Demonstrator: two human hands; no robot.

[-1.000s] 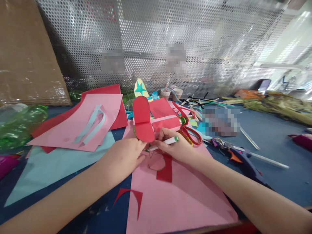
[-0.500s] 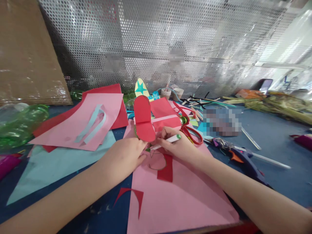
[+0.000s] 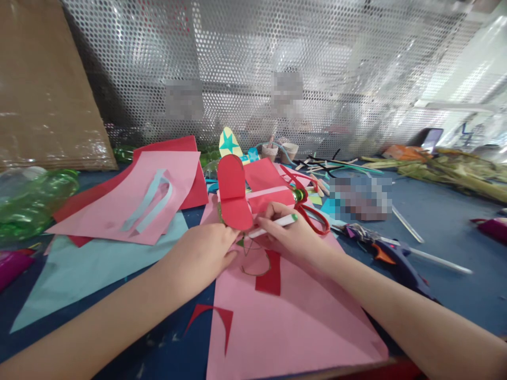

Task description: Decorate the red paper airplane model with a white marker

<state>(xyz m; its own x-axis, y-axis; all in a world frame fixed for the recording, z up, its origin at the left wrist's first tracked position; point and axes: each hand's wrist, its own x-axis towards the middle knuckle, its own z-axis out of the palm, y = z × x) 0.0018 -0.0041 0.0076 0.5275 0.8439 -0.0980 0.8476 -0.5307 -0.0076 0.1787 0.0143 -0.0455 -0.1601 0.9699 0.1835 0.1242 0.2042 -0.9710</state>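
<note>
My right hand (image 3: 291, 232) grips a white marker (image 3: 275, 225) with a green end, slanting down to the left over a pink sheet (image 3: 301, 322). Below its front end lies a thin star outline (image 3: 249, 246), with a curved line (image 3: 257, 273) lower down. My left hand (image 3: 208, 245) rests at the sheet's left edge, thumb apart from the index finger, other fingers partly hidden. Just above its fingertips stands a folded red paper piece (image 3: 232, 182) with rounded ends. A red rectangle (image 3: 270, 274) lies by the curved line.
Red-handled scissors (image 3: 315, 219) lie beyond my right hand. To the right is a blue glue gun (image 3: 400, 264) near clear sticks. Pink paper (image 3: 158, 195) and light blue paper (image 3: 99, 269) overlap at left beside a green bottle (image 3: 43, 203). A red scrap (image 3: 214, 311) lies in front.
The marker and my right fingers have shifted slightly up and to the right, uncovering more of the star outline. My left hand stays in place.
</note>
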